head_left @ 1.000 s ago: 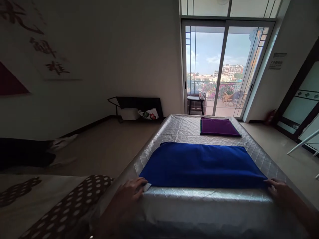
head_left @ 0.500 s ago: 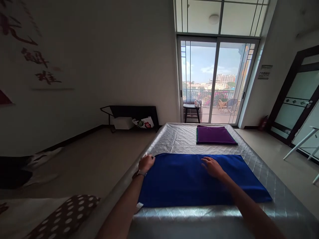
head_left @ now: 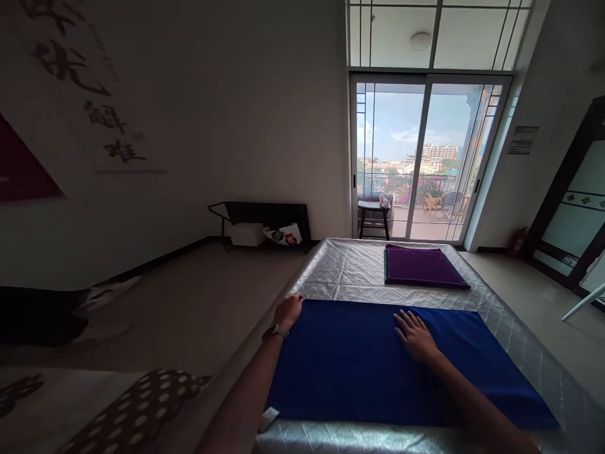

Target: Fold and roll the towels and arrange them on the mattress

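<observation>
A folded blue cloth (head_left: 350, 372) lies flat across the silver quilted surface (head_left: 359, 271), with a small white tag at its near left corner. At its far left corner, my left hand (head_left: 289, 312) is closed on the cloth's edge; the fingertips are partly hidden. My right hand (head_left: 416, 335) rests open and palm down on the middle of the cloth, fingers stretched out. Beyond the blue cloth lies a folded purple cloth (head_left: 423, 265), with a greenish layer showing along its left edge.
A brown polka-dot fabric (head_left: 142, 403) lies at the near left. Against the far wall stands a low black frame (head_left: 267, 212) with a white box (head_left: 247, 234). Glass sliding doors (head_left: 416, 157) face me, with a dark stool (head_left: 373, 214) behind the glass.
My right hand has flattened onto the cloth with its fingers spread. The left hand stays at the far left corner. The whole view has shifted a little to the left.
</observation>
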{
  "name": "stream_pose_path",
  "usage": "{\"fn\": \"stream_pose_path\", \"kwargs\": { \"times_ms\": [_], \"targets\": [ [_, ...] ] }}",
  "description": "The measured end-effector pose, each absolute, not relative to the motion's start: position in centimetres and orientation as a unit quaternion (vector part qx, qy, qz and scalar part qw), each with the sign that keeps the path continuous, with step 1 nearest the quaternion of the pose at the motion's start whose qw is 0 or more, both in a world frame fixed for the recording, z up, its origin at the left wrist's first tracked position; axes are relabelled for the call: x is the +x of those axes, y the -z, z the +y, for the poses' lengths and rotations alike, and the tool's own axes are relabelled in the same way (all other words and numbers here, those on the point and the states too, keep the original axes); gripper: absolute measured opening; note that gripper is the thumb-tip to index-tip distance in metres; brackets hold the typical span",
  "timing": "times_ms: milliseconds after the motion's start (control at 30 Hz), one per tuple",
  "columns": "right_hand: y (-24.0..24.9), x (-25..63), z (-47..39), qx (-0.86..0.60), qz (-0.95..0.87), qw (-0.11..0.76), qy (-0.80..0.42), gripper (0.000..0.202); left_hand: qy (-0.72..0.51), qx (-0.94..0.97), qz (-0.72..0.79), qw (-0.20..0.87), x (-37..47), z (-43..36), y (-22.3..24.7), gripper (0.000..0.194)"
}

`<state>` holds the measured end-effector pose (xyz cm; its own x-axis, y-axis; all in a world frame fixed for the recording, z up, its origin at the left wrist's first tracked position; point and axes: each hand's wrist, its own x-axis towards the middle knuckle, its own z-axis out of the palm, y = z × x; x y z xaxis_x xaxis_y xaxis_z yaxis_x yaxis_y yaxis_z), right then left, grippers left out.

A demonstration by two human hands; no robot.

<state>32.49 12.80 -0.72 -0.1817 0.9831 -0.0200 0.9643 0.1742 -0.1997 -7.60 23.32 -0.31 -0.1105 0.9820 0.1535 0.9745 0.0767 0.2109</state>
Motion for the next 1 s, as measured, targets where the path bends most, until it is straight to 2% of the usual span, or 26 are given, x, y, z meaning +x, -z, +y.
{"fn": "stream_pose_path", "kwargs": {
  "times_ms": [200, 300, 467, 567, 733, 867, 1000],
  "targets": [
    [-0.4, 30.3, 13.8, -0.623, -0.777, 0.043, -0.074, 0.06, -0.143, 0.718, 0.68, -0.036, -5.1, 21.6, 1.1, 0.048],
    [-0.3, 27.9, 14.4, -0.61, -0.784, 0.056, -0.095, 0.063, -0.133, 0.758, 0.638, -0.025, -3.1, 20.6, 2.4, 0.047],
    [0.5, 27.1, 15.1, -0.624, -0.771, 0.058, -0.115, 0.064, -0.085, 0.758, 0.647, 0.012, -2.4, 19.8, 3.8, 0.058],
    [0.5, 30.9, 15.1, -0.65, -0.752, 0.041, -0.102, 0.063, -0.069, 0.752, 0.655, 0.013, -2.9, 19.9, 3.8, 0.062],
    [0.4, 43.5, 14.0, -0.756, -0.651, 0.011, -0.07, 0.064, -0.07, 0.73, 0.679, 0.042, -4.2, 20.2, 3.8, 0.073],
    [1.5, 50.6, 13.0, -0.803, -0.59, 0.062, -0.048, 0.065, -0.074, 0.717, 0.691, 0.046, -5.1, 20.5, 4.0, 0.073],
    [2.3, 51.7, 12.9, -0.799, -0.594, 0.089, -0.031, 0.067, -0.078, 0.716, 0.693, 0.038, -5.0, 20.5, 4.0, 0.074]
  ]
}}
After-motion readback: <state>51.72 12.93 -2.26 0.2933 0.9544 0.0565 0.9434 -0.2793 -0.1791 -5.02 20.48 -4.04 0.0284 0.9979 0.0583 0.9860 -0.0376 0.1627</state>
